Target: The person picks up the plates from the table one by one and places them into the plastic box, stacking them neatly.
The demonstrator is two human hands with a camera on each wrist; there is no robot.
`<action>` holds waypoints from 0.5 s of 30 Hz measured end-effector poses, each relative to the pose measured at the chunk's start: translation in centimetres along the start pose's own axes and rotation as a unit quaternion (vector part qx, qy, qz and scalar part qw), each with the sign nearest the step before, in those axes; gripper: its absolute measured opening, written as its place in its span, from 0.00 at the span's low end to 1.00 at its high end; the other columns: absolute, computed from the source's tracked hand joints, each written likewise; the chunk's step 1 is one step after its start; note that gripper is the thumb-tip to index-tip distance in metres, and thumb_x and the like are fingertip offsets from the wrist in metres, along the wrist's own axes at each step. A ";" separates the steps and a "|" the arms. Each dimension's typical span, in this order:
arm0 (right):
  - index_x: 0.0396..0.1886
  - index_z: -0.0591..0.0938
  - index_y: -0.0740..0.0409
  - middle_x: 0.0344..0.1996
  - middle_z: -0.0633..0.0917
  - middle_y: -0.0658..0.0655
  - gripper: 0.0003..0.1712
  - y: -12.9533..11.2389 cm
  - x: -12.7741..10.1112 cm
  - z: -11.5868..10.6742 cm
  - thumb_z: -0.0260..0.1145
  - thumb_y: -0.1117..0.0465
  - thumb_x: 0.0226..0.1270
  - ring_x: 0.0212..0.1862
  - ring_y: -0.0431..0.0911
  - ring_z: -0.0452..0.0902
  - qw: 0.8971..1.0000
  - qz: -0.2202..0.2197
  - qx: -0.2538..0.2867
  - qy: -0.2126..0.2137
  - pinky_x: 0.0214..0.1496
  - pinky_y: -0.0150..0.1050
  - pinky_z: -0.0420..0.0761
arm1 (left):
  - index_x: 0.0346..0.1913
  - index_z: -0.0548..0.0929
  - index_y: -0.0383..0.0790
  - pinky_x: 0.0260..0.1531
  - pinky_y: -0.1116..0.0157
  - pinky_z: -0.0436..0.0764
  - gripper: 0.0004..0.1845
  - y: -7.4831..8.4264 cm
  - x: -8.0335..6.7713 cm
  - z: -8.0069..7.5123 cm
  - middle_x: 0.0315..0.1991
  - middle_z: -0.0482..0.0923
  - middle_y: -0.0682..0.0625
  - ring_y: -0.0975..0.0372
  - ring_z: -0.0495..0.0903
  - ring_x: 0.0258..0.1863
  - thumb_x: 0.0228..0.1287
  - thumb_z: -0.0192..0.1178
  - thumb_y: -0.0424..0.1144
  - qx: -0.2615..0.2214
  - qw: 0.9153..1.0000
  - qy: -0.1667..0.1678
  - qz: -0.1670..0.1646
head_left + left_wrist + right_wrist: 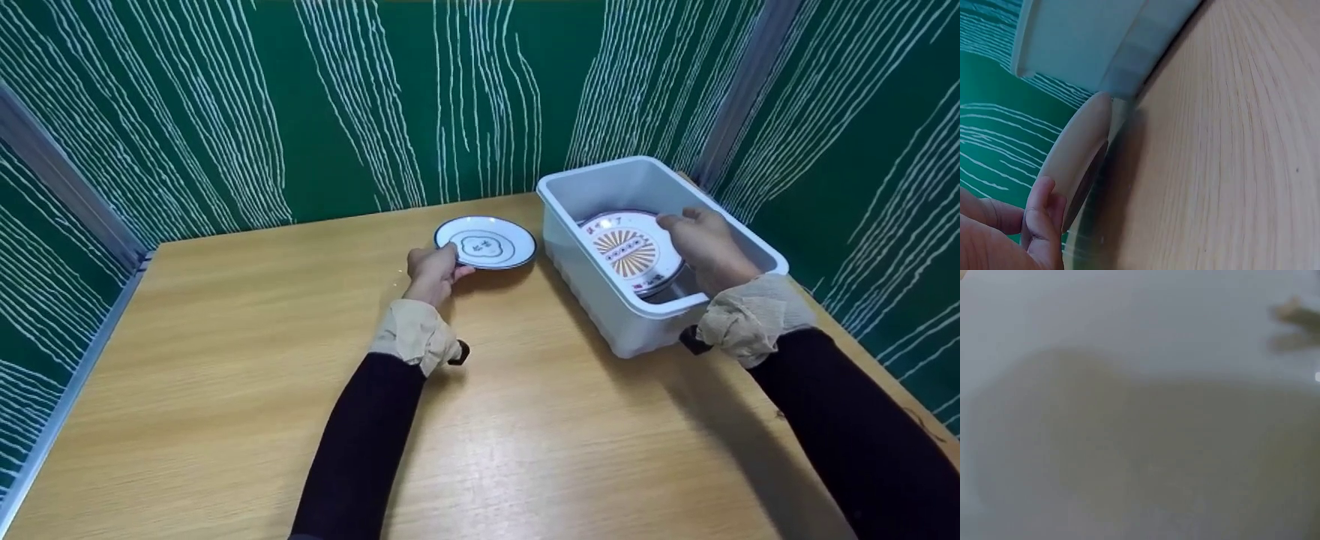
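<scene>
My left hand (433, 270) pinches the near rim of the small plate (487, 242), thumb on top and fingers curled under the edge; the wrist view shows the fingertips (1044, 216) against the plate's underside (1075, 154), with that edge tilted up off the table (247, 375). Past my fingers the plate's far side sits close to the white tub (600, 300), just beside its left wall.

My right hand (705, 247) reaches down inside the tub, fingers bent over the right rim of the patterned plate (628, 251), which leans tilted in there on top of another dish. I cannot tell how firmly the fingers close, as the back of the hand hides them, and the right wrist view is only a pale blur.

Beyond the tub and table stand green walls (375, 97) with white streaks.
</scene>
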State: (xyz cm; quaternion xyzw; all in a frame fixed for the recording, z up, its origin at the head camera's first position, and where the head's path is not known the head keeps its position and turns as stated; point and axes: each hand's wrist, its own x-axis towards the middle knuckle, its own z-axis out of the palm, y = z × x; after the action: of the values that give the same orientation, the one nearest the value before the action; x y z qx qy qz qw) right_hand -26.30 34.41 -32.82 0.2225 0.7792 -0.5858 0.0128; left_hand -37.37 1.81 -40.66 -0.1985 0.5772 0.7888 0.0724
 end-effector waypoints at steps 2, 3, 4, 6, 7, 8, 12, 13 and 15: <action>0.83 0.34 0.57 0.71 0.66 0.64 0.47 0.1 0.0 0.1 0.48 0.44 0.82 0.67 0.53 0.69 1.000 -0.004 -0.011 0.008 0.72 0.47 0.70 | 0.61 0.69 0.30 0.27 0.67 0.88 0.18 0.3 -0.5 -0.4 0.44 0.85 0.37 0.56 0.87 0.25 0.72 0.56 0.27 0.005 1.000 -0.010 0.008; 0.83 0.36 0.57 0.70 0.67 0.64 0.46 0.0 0.0 0.1 0.48 0.44 0.82 0.67 0.53 0.70 1.000 -0.008 -0.013 0.014 0.72 0.47 0.71 | 0.60 0.71 0.30 0.27 0.68 0.88 0.16 0.6 -0.9 -0.6 0.43 0.85 0.38 0.58 0.86 0.23 0.72 0.56 0.27 0.008 1.000 -0.018 0.015; 0.84 0.39 0.57 0.70 0.67 0.64 0.46 -0.1 -0.1 0.2 0.49 0.43 0.81 0.67 0.53 0.69 1.000 -0.014 -0.017 0.019 0.72 0.47 0.70 | 0.58 0.72 0.29 0.27 0.68 0.88 0.15 0.9 -1.2 -0.8 0.43 0.85 0.38 0.59 0.85 0.22 0.73 0.56 0.28 0.009 0.999 -0.026 0.024; 0.84 0.47 0.56 0.71 0.67 0.64 0.43 -0.3 0.0 0.4 0.50 0.43 0.81 0.69 0.53 0.67 0.999 -0.029 -0.024 0.033 0.72 0.48 0.70 | 0.56 0.74 0.29 0.28 0.68 0.88 0.13 1.6 -2.0 -1.3 0.42 0.84 0.39 0.60 0.84 0.21 0.72 0.56 0.28 0.011 0.998 -0.036 0.041; 0.83 0.50 0.55 0.72 0.65 0.63 0.42 -0.4 0.0 0.5 0.51 0.42 0.81 0.70 0.54 0.66 0.998 -0.037 -0.024 0.038 0.73 0.49 0.69 | 0.56 0.74 0.30 0.30 0.68 0.88 0.13 2.0 -2.5 -1.5 0.43 0.84 0.39 0.60 0.85 0.22 0.72 0.56 0.28 0.008 0.998 -0.039 0.048; 0.82 0.55 0.54 0.73 0.65 0.63 0.40 -0.6 -0.1 0.6 0.51 0.42 0.81 0.71 0.54 0.65 0.998 -0.047 -0.024 0.043 0.72 0.49 0.70 | 0.56 0.74 0.31 0.31 0.67 0.88 0.13 2.3 -3.0 -1.7 0.43 0.83 0.40 0.60 0.85 0.23 0.72 0.56 0.28 0.005 0.998 -0.040 0.053; 0.78 0.64 0.51 0.75 0.64 0.61 0.36 -0.7 -0.5 0.7 0.51 0.39 0.80 0.72 0.53 0.62 0.994 -0.087 -0.037 0.058 0.73 0.49 0.69 | 0.59 0.73 0.34 0.38 0.65 0.88 0.16 3.5 -5.0 -2.5 0.47 0.83 0.40 0.56 0.87 0.31 0.72 0.58 0.29 -0.023 0.997 -0.050 0.063; 0.77 0.65 0.51 0.74 0.65 0.60 0.35 -0.6 -0.5 0.7 0.51 0.38 0.79 0.71 0.53 0.63 0.992 -0.100 -0.044 0.059 0.72 0.49 0.69 | 0.60 0.73 0.34 0.39 0.65 0.88 0.16 3.7 -5.5 -2.7 0.48 0.83 0.40 0.56 0.88 0.32 0.72 0.58 0.29 -0.029 0.996 -0.054 0.065; 0.75 0.67 0.52 0.70 0.68 0.59 0.36 -0.5 -0.7 0.7 0.50 0.37 0.79 0.69 0.52 0.64 0.989 -0.124 -0.055 0.052 0.71 0.48 0.70 | 0.61 0.72 0.36 0.41 0.65 0.88 0.17 4.0 -6.5 -3.0 0.49 0.83 0.40 0.54 0.88 0.35 0.72 0.59 0.30 -0.037 0.995 -0.064 0.072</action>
State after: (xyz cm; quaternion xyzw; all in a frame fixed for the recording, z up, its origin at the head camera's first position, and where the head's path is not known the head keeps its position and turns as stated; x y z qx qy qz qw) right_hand -26.00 33.37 -32.38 0.1533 0.8316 -0.5264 -0.0883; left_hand -32.11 -1.55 -35.34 -0.1080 0.5544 0.8239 0.0453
